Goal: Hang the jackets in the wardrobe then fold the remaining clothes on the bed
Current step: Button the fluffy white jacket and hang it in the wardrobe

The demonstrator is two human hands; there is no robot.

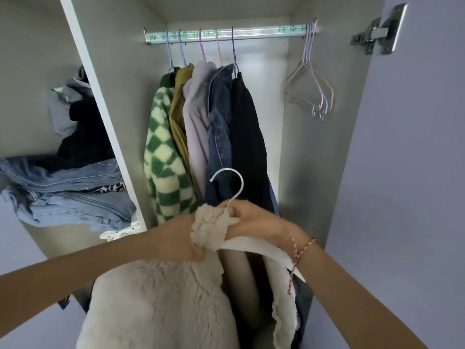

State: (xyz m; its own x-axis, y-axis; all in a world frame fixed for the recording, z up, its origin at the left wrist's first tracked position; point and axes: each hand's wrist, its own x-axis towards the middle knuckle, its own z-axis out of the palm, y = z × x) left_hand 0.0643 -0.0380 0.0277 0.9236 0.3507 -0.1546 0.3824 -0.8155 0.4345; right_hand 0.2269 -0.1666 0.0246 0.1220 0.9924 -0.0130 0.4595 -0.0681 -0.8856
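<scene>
Holding a cream fleece jacket [161, 298] low before the open wardrobe [297, 147], the left hand [181, 238] has its fingers bunched round the fluffy collar. The right hand [254, 222] curls its fingers round the neck of a white hanger [237, 183] tucked into the garment, hook upright. Above, five jackets [221, 122] hang side by side along the left half of the rail [251, 34]. A bunch of empty hangers [312, 91] dangles at the rail's right end. Jeans [70, 177] lie heaped left of the dividing panel [107, 114].
</scene>
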